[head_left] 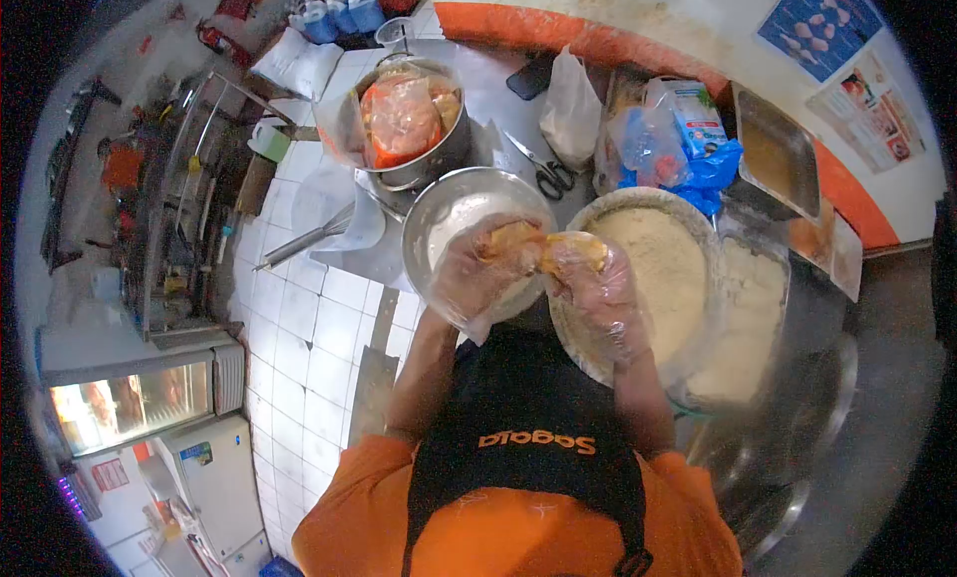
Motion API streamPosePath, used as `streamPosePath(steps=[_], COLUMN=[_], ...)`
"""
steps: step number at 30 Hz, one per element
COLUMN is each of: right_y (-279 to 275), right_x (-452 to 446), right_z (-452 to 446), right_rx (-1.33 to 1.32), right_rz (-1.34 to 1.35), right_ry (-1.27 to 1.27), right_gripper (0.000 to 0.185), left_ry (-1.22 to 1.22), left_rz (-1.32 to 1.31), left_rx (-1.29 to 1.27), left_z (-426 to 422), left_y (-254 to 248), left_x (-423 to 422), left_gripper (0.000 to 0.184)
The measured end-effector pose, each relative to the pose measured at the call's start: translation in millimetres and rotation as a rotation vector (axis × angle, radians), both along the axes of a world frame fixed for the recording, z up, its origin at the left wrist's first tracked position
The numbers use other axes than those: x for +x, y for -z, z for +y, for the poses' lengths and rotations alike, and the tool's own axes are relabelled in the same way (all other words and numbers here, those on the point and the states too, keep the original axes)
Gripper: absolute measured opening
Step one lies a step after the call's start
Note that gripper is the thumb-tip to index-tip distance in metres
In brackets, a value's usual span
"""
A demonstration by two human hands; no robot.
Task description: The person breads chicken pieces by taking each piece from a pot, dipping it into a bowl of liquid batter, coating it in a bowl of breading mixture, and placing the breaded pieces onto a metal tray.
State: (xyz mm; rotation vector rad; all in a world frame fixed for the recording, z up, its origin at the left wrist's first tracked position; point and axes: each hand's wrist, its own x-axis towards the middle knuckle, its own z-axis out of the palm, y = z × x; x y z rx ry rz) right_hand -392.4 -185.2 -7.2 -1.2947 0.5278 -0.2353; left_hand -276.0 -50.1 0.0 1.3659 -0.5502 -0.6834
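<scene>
My left hand (483,268), in a clear plastic glove, is over the metal bowl (414,223) with white powder and closed around a yellowish piece of raw chicken (510,240). Also gloved, my right hand (603,293) grips another chicken piece (580,246) above the near-left rim of a wide basin of pale flour (678,268). The two pieces almost meet between my hands; whether they touch I cannot tell. Behind the bowl stands a large pot (444,163) holding a plastic bag of orange-red contents (402,119).
A whisk (309,240) lies left of the bowl, scissors (550,173) behind it. A white plastic bag (571,109), blue bag (716,166) and metal pan (778,148) line the back. A flour-filled tray (743,318) adjoins the basin. Shelving (189,198) stands left across the tiled floor.
</scene>
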Motion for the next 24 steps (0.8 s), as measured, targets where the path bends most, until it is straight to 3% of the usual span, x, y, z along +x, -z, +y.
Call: streamPosePath(steps=[4,7,9,12,15,17,21,22,23,24], right_y=[23.4,25.6,14.0,-11.3,-6.4,3.9,5.8,0.2,-2.8,-0.6], right_x=[-8.7,-9.0,-4.2,1.8,-5.8,-7.4,-9.3,-7.0,-5.1,-3.9], right_z=[-1.5,2.9,9.7,16.3,8.5,2.8,5.6,4.1,3.0,3.5], right_rx=[0.063,0.018,-0.029,-0.097,-0.054,-0.278,-0.152,-0.315,-0.478,-0.477], right_rz=[-0.096,-0.026,0.036,-0.117,-0.124,-0.112,0.038,-0.005,-0.046,-0.045], right_ry=[-0.050,-0.016,0.036,0.147,0.044,-0.027,-0.034,-0.040,-0.045,-0.045], right_gripper=[0.023,0.027,0.030,0.032,0.029,0.024,0.022,0.022,0.023,0.023], left_ry=[0.053,-0.036,-0.170,-0.139,-0.177,-0.132,-0.088,-0.088,-0.064,-0.039], left_rz=[0.137,0.022,-0.220,-0.315,-0.260,-0.156,-0.011,-0.011,-0.167,-0.322], left_rx=[0.020,-0.026,-0.055,0.105,0.267,0.225,0.113,0.114,0.134,0.153], left_z=[5.9,-0.1,-3.7,-2.8,-5.4,-1.9,4.8,7.0,9.7,11.6], left_y=[27.6,40.4,45.4,37.2,33.7,36.5,28.4,29.4,32.3,36.4], left_x=[-0.7,-7.8,-10.6,-4.9,-7.8,-3.5,-2.3,0.4,4.0,5.6], left_gripper=[0.021,0.028,0.025,0.032,0.035,0.036,0.043,0.043,0.042,0.042])
